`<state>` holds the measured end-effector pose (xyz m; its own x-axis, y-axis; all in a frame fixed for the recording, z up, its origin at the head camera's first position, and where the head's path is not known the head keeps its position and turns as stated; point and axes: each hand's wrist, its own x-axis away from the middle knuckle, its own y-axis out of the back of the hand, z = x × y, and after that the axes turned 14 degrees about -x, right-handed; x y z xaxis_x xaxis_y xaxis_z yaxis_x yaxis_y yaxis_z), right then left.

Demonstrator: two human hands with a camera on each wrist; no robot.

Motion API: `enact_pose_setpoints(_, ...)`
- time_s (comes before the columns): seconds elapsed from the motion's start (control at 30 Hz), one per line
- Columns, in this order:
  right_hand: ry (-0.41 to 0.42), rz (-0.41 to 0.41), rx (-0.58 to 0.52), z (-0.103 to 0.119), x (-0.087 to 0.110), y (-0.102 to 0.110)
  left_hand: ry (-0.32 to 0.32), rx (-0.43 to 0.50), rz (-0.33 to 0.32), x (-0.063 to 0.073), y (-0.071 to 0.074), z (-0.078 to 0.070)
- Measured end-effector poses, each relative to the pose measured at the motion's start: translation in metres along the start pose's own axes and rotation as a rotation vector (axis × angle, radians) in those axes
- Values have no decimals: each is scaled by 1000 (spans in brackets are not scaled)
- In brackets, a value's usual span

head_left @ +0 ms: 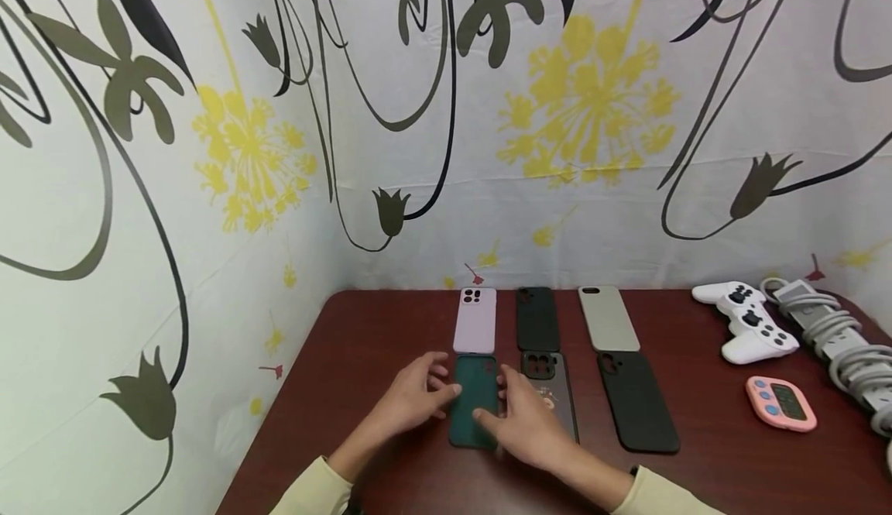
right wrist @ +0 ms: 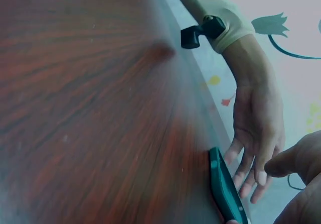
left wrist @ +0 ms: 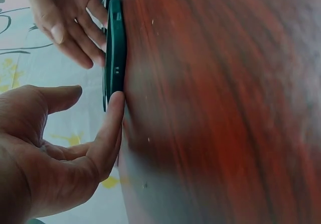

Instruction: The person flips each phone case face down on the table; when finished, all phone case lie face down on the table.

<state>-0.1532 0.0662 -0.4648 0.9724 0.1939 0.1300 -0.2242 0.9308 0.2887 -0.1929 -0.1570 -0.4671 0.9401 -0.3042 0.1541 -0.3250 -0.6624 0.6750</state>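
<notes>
A dark green phone case (head_left: 468, 414) lies flat on the table, its hollow inner side facing up. At its left edge is my left hand (head_left: 411, 395), thumb spread away from the fingers; in the left wrist view a fingertip of this hand (left wrist: 60, 148) meets the case's side wall (left wrist: 117, 58). My right hand (head_left: 528, 422) is at the right edge, its thumb over the case and its fingers along the side, partly covering a smoky black-rimmed case (head_left: 557, 391). In the right wrist view the green case (right wrist: 224, 186) sits between both hands.
Behind lie a lilac phone case (head_left: 475, 325), a black case (head_left: 537, 320) and a pale grey case (head_left: 608, 319). Another black case (head_left: 637, 403) is further right. A white game controller (head_left: 749, 320), a pink timer (head_left: 780, 404) and a cable-wrapped power strip (head_left: 832, 337) occupy the right side.
</notes>
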Motion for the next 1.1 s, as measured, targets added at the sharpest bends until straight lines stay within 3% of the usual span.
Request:
enact_pose_setpoints(0.27, -62, -12, -52, 1, -1, -4, 0, 30, 24, 1, -6, -4)
enact_pose_setpoints(0.57, -158, -15, -217, 9, -4, 1, -24, 28, 48, 4, -4, -7)
enact_pose_setpoints(0.87, -110, -45, -300, 9, 0, 2, -7, 40, 61, -1, -8, -8)
enact_pose_setpoints(1.1, -118, -62, -317, 9, 0, 5, 1, 28, 67, -1, -10, -14)
